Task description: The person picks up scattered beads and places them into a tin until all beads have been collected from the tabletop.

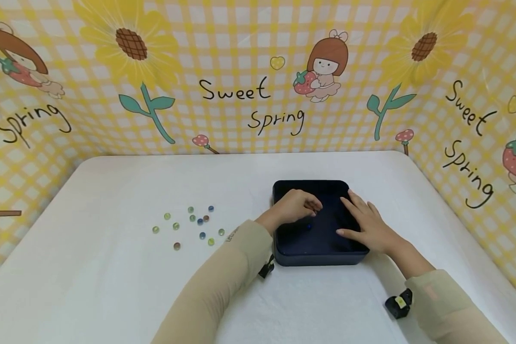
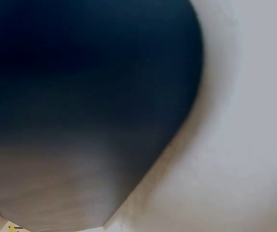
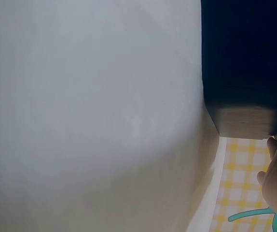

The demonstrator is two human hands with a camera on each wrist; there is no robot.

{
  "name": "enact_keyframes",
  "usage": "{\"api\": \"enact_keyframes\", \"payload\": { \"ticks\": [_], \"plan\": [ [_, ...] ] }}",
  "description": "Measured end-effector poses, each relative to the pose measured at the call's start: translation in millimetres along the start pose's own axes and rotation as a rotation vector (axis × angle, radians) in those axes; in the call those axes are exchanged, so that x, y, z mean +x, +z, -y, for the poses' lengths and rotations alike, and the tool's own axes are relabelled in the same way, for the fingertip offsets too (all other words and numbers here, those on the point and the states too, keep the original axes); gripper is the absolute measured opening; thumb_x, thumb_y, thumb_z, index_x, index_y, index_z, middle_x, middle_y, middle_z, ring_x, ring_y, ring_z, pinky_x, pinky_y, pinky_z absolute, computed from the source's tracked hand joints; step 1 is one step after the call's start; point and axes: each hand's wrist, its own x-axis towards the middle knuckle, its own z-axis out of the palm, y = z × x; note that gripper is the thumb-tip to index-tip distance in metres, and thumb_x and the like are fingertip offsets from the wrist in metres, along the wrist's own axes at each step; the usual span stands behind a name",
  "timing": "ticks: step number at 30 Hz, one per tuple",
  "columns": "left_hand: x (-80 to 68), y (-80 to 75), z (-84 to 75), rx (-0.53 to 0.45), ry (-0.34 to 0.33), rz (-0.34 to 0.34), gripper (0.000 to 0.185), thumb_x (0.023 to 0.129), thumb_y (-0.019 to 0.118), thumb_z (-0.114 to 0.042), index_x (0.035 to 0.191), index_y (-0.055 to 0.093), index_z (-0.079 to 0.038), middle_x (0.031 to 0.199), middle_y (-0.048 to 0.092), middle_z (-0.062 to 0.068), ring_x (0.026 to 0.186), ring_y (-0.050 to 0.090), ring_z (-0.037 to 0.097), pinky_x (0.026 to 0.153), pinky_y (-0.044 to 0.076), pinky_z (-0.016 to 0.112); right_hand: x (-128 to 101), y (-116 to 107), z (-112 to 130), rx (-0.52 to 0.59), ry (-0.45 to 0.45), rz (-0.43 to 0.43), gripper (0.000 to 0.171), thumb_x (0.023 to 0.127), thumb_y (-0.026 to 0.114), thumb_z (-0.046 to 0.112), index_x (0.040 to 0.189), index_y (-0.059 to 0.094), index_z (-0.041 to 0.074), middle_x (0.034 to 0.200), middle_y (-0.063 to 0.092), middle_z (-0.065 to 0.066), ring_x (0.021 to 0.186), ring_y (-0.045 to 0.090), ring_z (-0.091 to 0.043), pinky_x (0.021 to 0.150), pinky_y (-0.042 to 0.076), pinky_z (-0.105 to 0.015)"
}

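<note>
1. Left hand [image 1: 293,206] over dark blue square tray [image 1: 284,248], fingertips apparently pinching a small glass marble; one blue marble [image 1: 309,226] lies just beneath.
2. Right hand [image 1: 367,220] flat, fingers spread, steadying the tray.
3. Release low so it won't bounce; loose marbles [image 1: 193,224] wait left of the left forearm.

On the yellow checked backdrop [image 1: 258,124] behind the table we read "Sweet Spring" in black handwriting at the centre, between a sunflower and a cartoon girl with a strawberry. We find the same "Sweet Spring" running down the right-hand panel, while on the left panel only "Spring" shows. A small dark print sits on the left sleeve [image 1: 232,234] near the wrist, too small for us to read, and the two wrist views show us no lettering.
</note>
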Motion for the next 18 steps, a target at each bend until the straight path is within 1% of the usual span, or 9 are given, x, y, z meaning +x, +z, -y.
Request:
{"api": "enact_keyframes", "payload": {
  "ticks": [3, 10, 18],
  "plan": [
    [0.3, 1.5, 0.2, 0.030, 0.003, 0.021, 0.021, 0.080, 0.061, -0.004, 0.100, 0.064, -0.008, 0.093, 0.062, -0.003, 0.080, 0.056, 0.002, 0.067, 0.043, 0.011, -0.1, 0.2, -0.7, 0.000, 0.002, 0.002, 0.079, 0.082, 0.054, 0.042, 0.138, 0.015, 0.003, 0.142, 0.000, -0.017, 0.128, 0.003, -0.031, 0.099, -0.001, -0.051],
    [2.1, 4.2, 0.2, 0.135, 0.015, 0.061, 0.021, 0.080, 0.059, -0.001, 0.100, 0.064, -0.008, 0.092, 0.062, -0.002, 0.083, 0.056, 0.004, 0.069, 0.042, 0.011, 0.0, 0.7, -1.7, -0.002, 0.004, 0.003, 0.078, 0.082, 0.054, 0.043, 0.138, 0.015, 0.004, 0.142, 0.000, -0.016, 0.128, 0.003, -0.031, 0.099, -0.001, -0.051],
    [4.3, 6.9, -1.1, 0.214, -0.030, 0.100, 0.021, 0.081, 0.058, -0.001, 0.100, 0.064, -0.009, 0.093, 0.061, -0.002, 0.087, 0.055, 0.007, 0.072, 0.042, 0.013, -0.2, 1.1, -1.8, -0.004, -0.001, 0.001, 0.078, 0.082, 0.054, 0.042, 0.138, 0.015, 0.004, 0.142, 0.000, -0.016, 0.128, 0.003, -0.031, 0.098, 0.000, -0.052]
  ]
}}
